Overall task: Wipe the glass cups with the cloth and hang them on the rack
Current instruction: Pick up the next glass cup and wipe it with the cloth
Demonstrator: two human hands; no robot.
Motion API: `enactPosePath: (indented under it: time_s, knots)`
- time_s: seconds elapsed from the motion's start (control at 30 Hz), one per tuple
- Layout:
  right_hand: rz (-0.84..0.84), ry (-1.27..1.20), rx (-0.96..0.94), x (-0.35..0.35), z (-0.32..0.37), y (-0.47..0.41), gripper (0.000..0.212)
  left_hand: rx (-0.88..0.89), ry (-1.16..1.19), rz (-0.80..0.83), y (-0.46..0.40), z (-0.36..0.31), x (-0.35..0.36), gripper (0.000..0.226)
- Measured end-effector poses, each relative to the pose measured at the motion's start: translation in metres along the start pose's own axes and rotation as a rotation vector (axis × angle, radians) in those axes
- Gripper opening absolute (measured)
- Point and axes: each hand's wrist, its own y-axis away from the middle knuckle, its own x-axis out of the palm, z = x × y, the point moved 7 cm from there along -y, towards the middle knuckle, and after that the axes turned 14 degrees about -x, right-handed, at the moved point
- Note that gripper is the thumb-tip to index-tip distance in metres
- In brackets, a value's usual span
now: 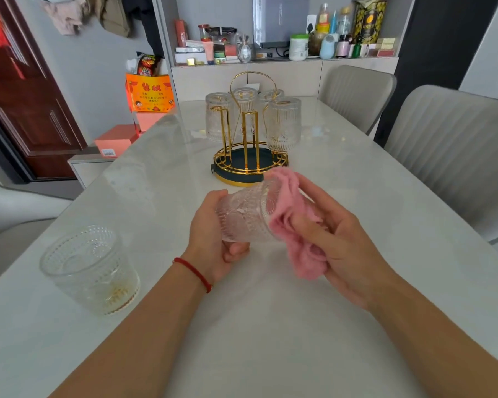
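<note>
At the far left, near the surface's [270, 326] left edge, a glass cup [91, 268] stands upright with its mouth up: clear, with a beaded, embossed wall and a yellowish mark at its bottom. It is well apart from the hands.

The left hand [213, 239], with a red string [194, 273] round its wrist, has a narrow grip curled round the base end of a second cup [247, 215] of the same embossed glass. This held cup lies on its side above the surface, long axis roughly left to right, base toward the left hand and mouth toward the right. A pink cloth [296, 222] covers the mouth end and hangs down beneath it. The right hand [337, 234] holds the cloth against the cup; its fingers are partly wrapped in the fabric, so how far any reach into the mouth cannot be told.

Just beyond the hands stands the rack [249, 156], gold wire posts on a round dark base with a tall loop handle. Four ribbed glasses [283, 124] hang upside down on it.

Bare pale surface lies between the upright cup and the hands, in front of the forearms, and to the right of the rack. Two grey chairs [449, 156] stand along the right edge.
</note>
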Motion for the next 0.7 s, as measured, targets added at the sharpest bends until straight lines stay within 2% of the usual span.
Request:
enactPosePath:
  time_s: [0.07, 0.13, 0.2, 0.27, 0.4, 0.5, 0.6, 0.7]
  knots:
    - [-0.002, 0.119, 0.069, -0.002, -0.011, 0.003, 0.047, 0.046, -0.05, -0.074, 0.002, -0.001, -0.002, 0.039]
    - [-0.01, 0.104, 0.181, -0.002, -0.022, 0.006, 0.041, 0.13, -0.112, -0.146, 0.008, -0.006, -0.001, 0.037]
    - [-0.024, 0.031, 0.291, -0.003, -0.029, 0.01, 0.035, 0.186, -0.142, -0.158, 0.016, -0.01, 0.008, 0.026]
    - [-0.016, 0.097, 0.322, -0.005, -0.027, 0.01, 0.029, 0.203, -0.195, -0.159, 0.021, -0.013, 0.014, 0.024]
    - [0.055, 0.52, 0.204, -0.009, -0.014, 0.008, 0.023, 0.196, -0.368, -0.192, 0.023, -0.013, 0.017, 0.024]
    - [0.094, 0.787, 0.041, -0.01, -0.003, 0.002, 0.038, -0.001, -0.448, -0.19, 0.018, -0.007, 0.005, 0.03]
    - [0.07, 0.923, -0.107, -0.016, 0.006, -0.005, 0.033, -0.223, -0.473, -0.005, 0.013, 0.01, 0.005, 0.03]
    - [-0.026, 0.876, -0.109, -0.027, 0.007, -0.004, 0.042, -0.206, -0.369, 0.095, 0.016, 0.015, 0.016, 0.046]
